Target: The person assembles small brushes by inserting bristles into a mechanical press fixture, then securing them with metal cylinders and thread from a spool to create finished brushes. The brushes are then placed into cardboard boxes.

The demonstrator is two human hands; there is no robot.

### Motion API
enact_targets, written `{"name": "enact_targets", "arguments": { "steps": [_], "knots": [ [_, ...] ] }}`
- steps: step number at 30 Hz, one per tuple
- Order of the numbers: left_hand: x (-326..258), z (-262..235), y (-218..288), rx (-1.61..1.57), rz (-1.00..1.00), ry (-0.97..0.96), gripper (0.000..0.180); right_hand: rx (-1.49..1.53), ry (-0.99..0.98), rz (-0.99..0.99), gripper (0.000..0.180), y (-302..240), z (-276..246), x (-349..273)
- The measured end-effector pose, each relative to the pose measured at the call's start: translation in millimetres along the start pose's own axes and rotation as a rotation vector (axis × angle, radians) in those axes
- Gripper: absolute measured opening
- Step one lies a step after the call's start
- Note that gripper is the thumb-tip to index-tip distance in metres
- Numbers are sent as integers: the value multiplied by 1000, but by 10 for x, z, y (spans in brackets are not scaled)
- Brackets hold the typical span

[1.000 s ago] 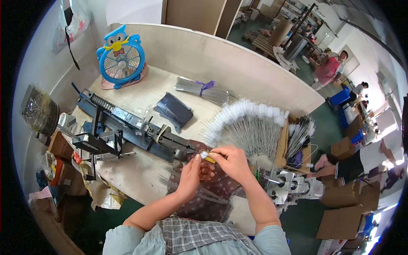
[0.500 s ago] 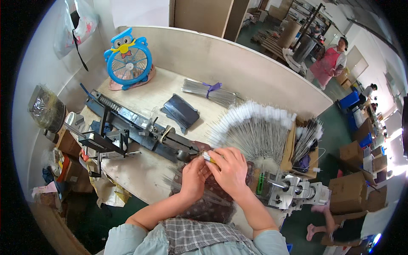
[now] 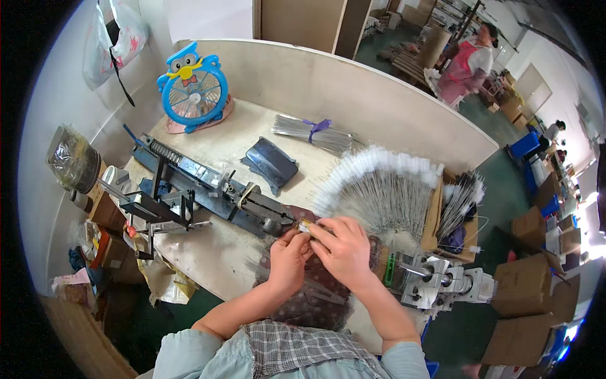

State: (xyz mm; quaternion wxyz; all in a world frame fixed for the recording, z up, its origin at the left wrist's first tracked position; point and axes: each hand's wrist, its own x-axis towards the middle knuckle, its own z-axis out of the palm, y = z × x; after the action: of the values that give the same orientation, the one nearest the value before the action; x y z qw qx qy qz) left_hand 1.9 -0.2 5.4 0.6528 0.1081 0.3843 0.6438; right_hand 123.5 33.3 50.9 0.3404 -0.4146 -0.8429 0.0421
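Observation:
My left hand (image 3: pixel 289 260) and my right hand (image 3: pixel 344 249) meet at the near right end of a long dark metal bench fixture (image 3: pixel 208 186). Thumb and fingers of the right hand pinch a small white-and-yellow piece (image 3: pixel 304 225) beside the fixture's rounded metal tip (image 3: pixel 271 227). The left hand's fingertips are closed just below it; what they hold is hidden. Under both hands lies a dark dotted cloth (image 3: pixel 309 297). To the right, a dense fan of thin wire-stemmed brushes with white tips (image 3: pixel 382 183) lies on the table.
Beyond the fixture are a dark blue-black tray-like piece (image 3: pixel 271 164), a wire bundle tied in purple (image 3: pixel 314 131) and a blue owl-shaped fan (image 3: pixel 194 95). A metal machine with shafts (image 3: pixel 442 284) stands at the right edge, near a carton of brushes (image 3: pixel 467 234). A person in a pink apron (image 3: pixel 464 72) is beyond the partition.
Both hands stay together at the fixture's end, with the fingers slightly shifted. The person in the pink apron has moved left. A person's pink-shod feet at lower right have mostly left view.

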Motion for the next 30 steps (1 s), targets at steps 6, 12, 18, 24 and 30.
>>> {"name": "enact_targets", "arguments": {
  "steps": [6,12,18,24,30],
  "knots": [
    [-35,17,36,-74,-17,-13,6,25,-57,0,27,10,63,23],
    [-25,20,44,-123,-55,18,16,13,-44,-3,27,-45,69,72],
    [-10,-38,-8,-156,-56,13,15,-6,10,5,27,-79,96,27],
    [-3,-53,-39,-77,-16,-66,7,-36,39,20,27,11,48,-87],
    [19,5,2,-13,3,-5,14,-30,29,18,26,7,23,-16]
  ]
}}
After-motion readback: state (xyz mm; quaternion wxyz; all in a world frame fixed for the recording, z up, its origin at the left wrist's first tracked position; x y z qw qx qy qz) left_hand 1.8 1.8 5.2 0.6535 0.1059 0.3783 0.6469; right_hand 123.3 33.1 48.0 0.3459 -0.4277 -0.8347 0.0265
